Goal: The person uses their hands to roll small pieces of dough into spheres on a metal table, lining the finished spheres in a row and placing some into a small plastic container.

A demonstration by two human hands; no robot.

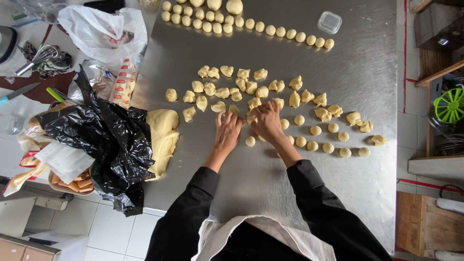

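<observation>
Nearest the camera, two black sleeves [309, 203] reach out over a steel table [251, 179], whose near edge runs under the person's pale apron [261, 232]. The stretch of steel between that edge and the hands is bare.

The left hand [228, 131] lies flat, palm down, fingers held together and pointing away toward the far edge; whether a piece of dough sits under the palm cannot be told. The right hand [266, 121] is just beside it, fingers curled down and pressed onto a dough piece [252, 117] among the rough lumps; its long axis also runs away from the body, angled slightly left.

Right of the hands, rolled dough balls [328, 147] lie in two loose rows running left to right. Just beyond the fingertips, a band of torn dough lumps [241, 87] spreads across the table, crowding the way forward. To the left, a large slab of dough [162, 137] lies against a crumpled black bag [111, 145] that overhangs the table's left edge.

Past the lumps, a strip of open steel separates them from a long line of dough balls [270, 30] near the far edge, beside a small clear container [329, 22]. The right part of the table stays open up to its edge.
</observation>
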